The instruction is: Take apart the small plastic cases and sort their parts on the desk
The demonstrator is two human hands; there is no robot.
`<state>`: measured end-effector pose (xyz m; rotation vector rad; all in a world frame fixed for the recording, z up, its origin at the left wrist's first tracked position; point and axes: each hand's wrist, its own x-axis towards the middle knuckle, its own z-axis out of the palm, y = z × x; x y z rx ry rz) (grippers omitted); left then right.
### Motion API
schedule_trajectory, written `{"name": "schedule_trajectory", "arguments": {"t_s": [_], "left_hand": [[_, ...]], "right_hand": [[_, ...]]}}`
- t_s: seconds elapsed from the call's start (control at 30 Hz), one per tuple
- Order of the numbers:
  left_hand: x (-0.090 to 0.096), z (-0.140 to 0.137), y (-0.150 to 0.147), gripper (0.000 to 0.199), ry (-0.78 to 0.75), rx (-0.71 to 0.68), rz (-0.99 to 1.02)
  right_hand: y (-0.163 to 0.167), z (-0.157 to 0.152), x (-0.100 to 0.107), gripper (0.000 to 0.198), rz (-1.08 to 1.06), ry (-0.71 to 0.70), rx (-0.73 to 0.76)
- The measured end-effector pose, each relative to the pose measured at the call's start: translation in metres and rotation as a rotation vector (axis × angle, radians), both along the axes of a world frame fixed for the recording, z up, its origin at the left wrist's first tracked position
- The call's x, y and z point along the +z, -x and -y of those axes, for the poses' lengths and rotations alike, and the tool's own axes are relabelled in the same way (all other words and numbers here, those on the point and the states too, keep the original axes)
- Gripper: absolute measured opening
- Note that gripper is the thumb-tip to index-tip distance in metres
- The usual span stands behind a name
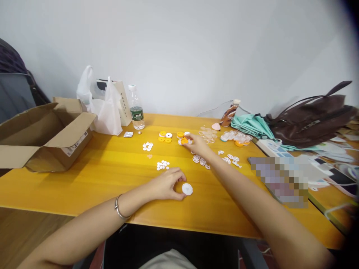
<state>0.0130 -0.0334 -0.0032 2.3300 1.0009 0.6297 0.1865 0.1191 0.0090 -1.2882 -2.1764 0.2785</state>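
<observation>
Head cam: white disc [187, 189], scalloped, tilted up over near part of tbl [112, 183]; L hand [168, 185] thumb + fingertips clamped on its L rim. R hand [198, 145] reaches fwd, fingertips at orange disc [183, 141], can't tell if pinching. Sm. white pcs [163, 165] beyond L hand; water btl [137, 114], cardbd box [58, 157] far L.
</observation>
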Motion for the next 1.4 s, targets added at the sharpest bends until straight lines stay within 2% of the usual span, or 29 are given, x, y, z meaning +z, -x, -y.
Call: {"name": "schedule_trajectory", "arguments": {"t_s": [0.2,0.3,0.37,0.43,0.57,0.63,0.7,0.9,1.1,1.27,1.4], "left_hand": [[0.001,0.001,0.000,0.030,-0.018,-0.006,-0.005],[0.001,0.001,-0.001,0.029,-0.030,-0.022,0.008],[0.001,0.000,0.000,0.029,-0.027,-0.028,0.013],[0.003,0.000,0.001,0.032,-0.018,-0.028,0.012],[0.011,0.000,0.006,0.036,0.009,-0.076,0.012],[0.015,-0.001,0.008,0.031,0.017,-0.136,0.004],[0.018,-0.001,0.009,0.025,0.014,-0.177,-0.017],[0.017,-0.001,0.009,0.015,0.012,-0.165,-0.030],[0.013,-0.004,0.008,0.010,0.006,-0.068,-0.049],[0.013,-0.006,0.003,0.020,0.123,0.062,-0.098],[0.014,-0.007,0.002,0.014,0.150,0.121,-0.143]], "right_hand": [[0.015,-0.016,-0.004,0.043,-0.004,-0.019,-0.032],[0.009,-0.007,0.002,0.037,-0.095,-0.093,-0.040],[0.000,0.008,0.009,0.029,-0.183,-0.107,0.007],[-0.011,0.029,0.017,0.026,-0.231,0.006,0.118],[-0.033,0.079,0.024,0.038,-0.070,0.532,0.490],[-0.038,0.099,0.022,0.051,0.023,0.633,0.580],[-0.038,0.111,0.018,0.054,0.066,0.627,0.609],[-0.024,0.118,0.003,0.027,0.078,0.556,0.624],[-0.016,0.122,-0.008,0.037,0.052,0.491,0.500],[-0.011,0.124,-0.012,0.043,0.040,0.474,0.450],[-0.009,0.125,-0.013,0.043,0.020,0.468,0.454]]}}
